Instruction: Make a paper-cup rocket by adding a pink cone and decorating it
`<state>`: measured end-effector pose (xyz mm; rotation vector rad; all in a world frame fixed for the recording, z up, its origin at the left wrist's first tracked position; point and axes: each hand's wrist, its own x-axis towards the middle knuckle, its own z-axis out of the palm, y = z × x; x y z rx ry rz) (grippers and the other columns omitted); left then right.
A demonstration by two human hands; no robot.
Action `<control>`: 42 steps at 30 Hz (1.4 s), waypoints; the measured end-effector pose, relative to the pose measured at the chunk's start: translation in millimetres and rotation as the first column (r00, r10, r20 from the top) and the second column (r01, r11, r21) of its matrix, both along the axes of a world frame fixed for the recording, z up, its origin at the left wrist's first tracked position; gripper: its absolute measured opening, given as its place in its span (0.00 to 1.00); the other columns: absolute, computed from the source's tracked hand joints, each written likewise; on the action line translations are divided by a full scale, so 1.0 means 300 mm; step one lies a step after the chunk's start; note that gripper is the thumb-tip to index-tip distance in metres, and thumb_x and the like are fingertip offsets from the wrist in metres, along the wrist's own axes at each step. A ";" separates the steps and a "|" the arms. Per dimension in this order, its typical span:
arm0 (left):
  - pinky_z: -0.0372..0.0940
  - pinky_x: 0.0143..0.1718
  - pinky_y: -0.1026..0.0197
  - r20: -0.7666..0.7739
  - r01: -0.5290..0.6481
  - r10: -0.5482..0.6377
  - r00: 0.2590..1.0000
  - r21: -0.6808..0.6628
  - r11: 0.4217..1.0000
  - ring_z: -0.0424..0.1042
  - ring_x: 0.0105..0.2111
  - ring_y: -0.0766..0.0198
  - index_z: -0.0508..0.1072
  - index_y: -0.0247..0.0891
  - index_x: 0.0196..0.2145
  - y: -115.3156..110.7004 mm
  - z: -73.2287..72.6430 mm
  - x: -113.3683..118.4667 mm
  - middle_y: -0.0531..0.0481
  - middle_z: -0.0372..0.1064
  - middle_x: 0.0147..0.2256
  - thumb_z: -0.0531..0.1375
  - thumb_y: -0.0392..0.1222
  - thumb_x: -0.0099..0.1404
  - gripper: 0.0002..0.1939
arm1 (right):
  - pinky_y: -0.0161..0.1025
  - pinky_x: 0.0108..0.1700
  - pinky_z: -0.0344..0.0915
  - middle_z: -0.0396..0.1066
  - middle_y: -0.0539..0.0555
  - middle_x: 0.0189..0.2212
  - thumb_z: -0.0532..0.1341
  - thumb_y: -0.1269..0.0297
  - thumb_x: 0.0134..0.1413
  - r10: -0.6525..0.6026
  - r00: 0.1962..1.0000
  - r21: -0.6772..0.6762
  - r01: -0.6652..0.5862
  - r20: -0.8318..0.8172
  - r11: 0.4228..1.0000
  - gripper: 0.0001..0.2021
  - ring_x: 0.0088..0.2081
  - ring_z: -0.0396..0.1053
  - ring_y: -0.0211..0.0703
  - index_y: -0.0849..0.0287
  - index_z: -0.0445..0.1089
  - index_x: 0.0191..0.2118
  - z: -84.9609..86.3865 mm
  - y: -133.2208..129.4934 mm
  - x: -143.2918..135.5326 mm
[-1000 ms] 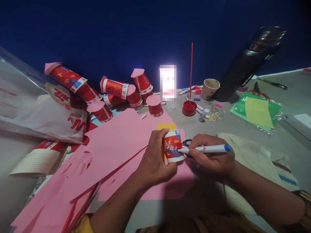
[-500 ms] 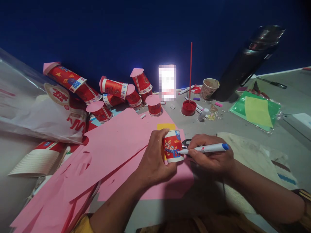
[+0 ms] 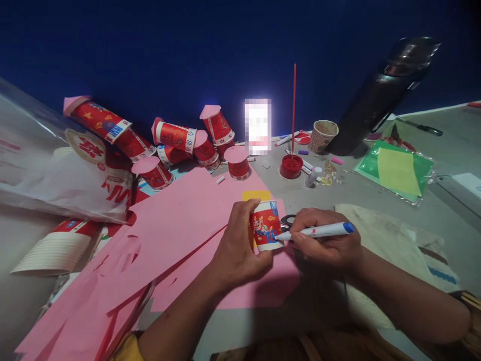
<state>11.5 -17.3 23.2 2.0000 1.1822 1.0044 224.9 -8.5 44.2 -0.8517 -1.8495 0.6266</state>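
Note:
My left hand is wrapped around a red and white paper cup with a cartoon figure and blue marks on its side. The cup is tilted, held above pink paper. In my right hand is a white marker with a blue end. Its tip touches the cup's side near the blue marks, at the lower right. Behind the cup, the black handle of what looks like scissors partly shows, along with a yellow piece of paper. My left fingertips behind the cup are hidden.
Large pink paper sheets cover the left and middle. Several red cups with pink paper tops stand or lean at the back. Nested cups lie left. A red pot with a stick, a glowing screen and a black flask stand behind.
Both hands keep their hold, and the marker tip stays against the cup with only a very slight shift. The whole view has drifted a little to the left.

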 end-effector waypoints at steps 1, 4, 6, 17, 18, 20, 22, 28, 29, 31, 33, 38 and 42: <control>0.68 0.55 0.39 0.002 0.001 -0.001 1.000 0.002 1.000 0.66 0.54 0.47 0.55 0.44 0.63 0.000 0.000 0.000 0.42 0.59 0.54 0.63 0.32 0.51 0.42 | 0.33 0.25 0.64 0.75 0.48 0.22 0.62 0.72 0.57 -0.006 1.000 -0.002 0.006 -0.003 1.000 0.06 0.21 0.69 0.36 0.57 0.73 0.30 0.000 0.000 0.000; 0.68 0.56 0.39 -0.007 -0.008 0.009 1.000 0.011 1.000 0.67 0.54 0.47 0.55 0.44 0.63 0.002 -0.002 0.001 0.42 0.60 0.54 0.63 0.32 0.50 0.43 | 0.33 0.25 0.64 0.75 0.48 0.21 0.63 0.72 0.57 0.011 1.000 0.001 -0.011 -0.004 1.000 0.05 0.21 0.69 0.36 0.57 0.73 0.30 -0.003 0.000 0.000; 0.68 0.56 0.39 -0.012 -0.014 0.014 1.000 0.015 1.000 0.67 0.54 0.47 0.55 0.44 0.63 0.003 -0.002 0.000 0.42 0.60 0.54 0.64 0.31 0.50 0.43 | 0.33 0.25 0.64 0.74 0.48 0.22 0.63 0.72 0.57 0.019 1.000 -0.013 -0.020 -0.011 1.000 0.05 0.21 0.69 0.36 0.57 0.73 0.30 -0.011 0.000 0.003; 0.66 0.61 0.39 0.065 -0.026 0.031 0.997 -0.071 0.997 0.68 0.58 0.46 0.56 0.42 0.63 0.005 0.003 0.012 0.39 0.61 0.58 0.66 0.35 0.54 0.41 | 0.41 0.45 0.75 0.82 0.55 0.41 0.61 0.68 0.69 -0.155 0.987 0.010 0.156 -0.031 0.988 0.10 0.40 0.81 0.45 0.55 0.76 0.51 -0.056 0.030 0.020; 0.66 0.62 0.38 0.075 -0.026 0.032 0.997 -0.077 0.997 0.68 0.59 0.46 0.55 0.41 0.63 0.004 0.002 0.014 0.38 0.61 0.59 0.65 0.34 0.54 0.41 | 0.43 0.48 0.75 0.82 0.56 0.43 0.61 0.67 0.69 -0.162 0.987 0.014 0.162 -0.003 0.987 0.10 0.42 0.81 0.47 0.55 0.76 0.52 -0.062 0.037 0.020; 0.65 0.62 0.38 0.101 -0.035 0.044 0.994 -0.087 0.996 0.68 0.60 0.45 0.55 0.41 0.63 0.002 0.002 0.018 0.38 0.61 0.60 0.65 0.34 0.52 0.42 | 0.45 0.51 0.74 0.81 0.57 0.45 0.60 0.65 0.69 -0.173 0.983 0.005 0.173 0.067 0.985 0.11 0.44 0.80 0.48 0.56 0.74 0.53 -0.074 0.052 0.020; 0.66 0.62 0.38 0.165 -0.052 0.072 0.984 -0.124 0.991 0.68 0.60 0.44 0.56 0.41 0.63 0.001 0.003 0.023 0.38 0.62 0.60 0.65 0.34 0.52 0.42 | 0.47 0.53 0.74 0.81 0.59 0.47 0.60 0.64 0.69 -0.182 0.975 -0.007 0.184 0.130 0.983 0.13 0.45 0.80 0.49 0.57 0.72 0.55 -0.086 0.067 0.021; 0.69 0.59 0.44 0.435 0.019 0.120 0.892 -0.302 0.953 0.71 0.59 0.48 0.60 0.45 0.60 0.018 -0.003 0.017 0.43 0.66 0.58 0.67 0.33 0.51 0.40 | 0.50 0.53 0.74 0.80 0.61 0.48 0.60 0.64 0.65 -0.218 0.946 0.020 0.220 0.238 0.975 0.16 0.48 0.79 0.53 0.59 0.70 0.57 -0.117 0.115 0.031; 0.69 0.59 0.44 0.481 0.049 0.109 0.870 -0.304 0.952 0.71 0.59 0.49 0.61 0.46 0.59 0.022 -0.004 0.015 0.43 0.66 0.59 0.67 0.33 0.51 0.39 | 0.50 0.54 0.74 0.79 0.62 0.49 0.60 0.64 0.65 -0.218 0.944 0.020 0.220 0.249 0.975 0.17 0.48 0.79 0.53 0.59 0.70 0.57 -0.120 0.121 0.032; 0.68 0.60 0.44 0.559 0.106 0.088 0.824 -0.306 0.946 0.71 0.59 0.50 0.62 0.49 0.59 0.030 -0.005 0.011 0.45 0.66 0.59 0.69 0.35 0.51 0.39 | 0.51 0.55 0.74 0.79 0.62 0.50 0.59 0.65 0.64 -0.214 0.938 0.012 0.219 0.274 0.976 0.18 0.50 0.79 0.54 0.59 0.70 0.58 -0.126 0.131 0.033; 0.68 0.60 0.43 0.617 0.137 0.099 0.781 -0.323 0.937 0.70 0.60 0.51 0.62 0.51 0.59 0.035 -0.002 0.008 0.46 0.67 0.60 0.71 0.37 0.52 0.39 | 0.52 0.57 0.73 0.79 0.63 0.51 0.59 0.66 0.64 -0.206 0.933 0.004 0.215 0.295 0.977 0.18 0.51 0.78 0.54 0.60 0.70 0.58 -0.130 0.136 0.031; 0.67 0.62 0.42 0.659 0.136 0.210 0.722 -0.433 0.891 0.71 0.60 0.51 0.65 0.55 0.60 0.046 0.007 -0.010 0.50 0.67 0.62 0.72 0.40 0.52 0.40 | 0.51 0.54 0.75 0.80 0.64 0.51 0.59 0.66 0.63 -0.175 0.939 0.019 0.178 0.295 0.984 0.18 0.50 0.79 0.54 0.60 0.71 0.57 -0.145 0.138 0.015; 0.74 0.53 0.42 0.618 0.108 0.280 0.735 -0.513 0.852 0.75 0.55 0.46 0.63 0.49 0.63 0.064 -0.002 -0.033 0.42 0.71 0.59 0.70 0.51 0.52 0.41 | 0.50 0.53 0.76 0.80 0.64 0.52 0.57 0.65 0.65 -0.162 0.943 0.003 0.168 0.291 0.986 0.17 0.52 0.79 0.54 0.60 0.72 0.56 -0.155 0.136 0.006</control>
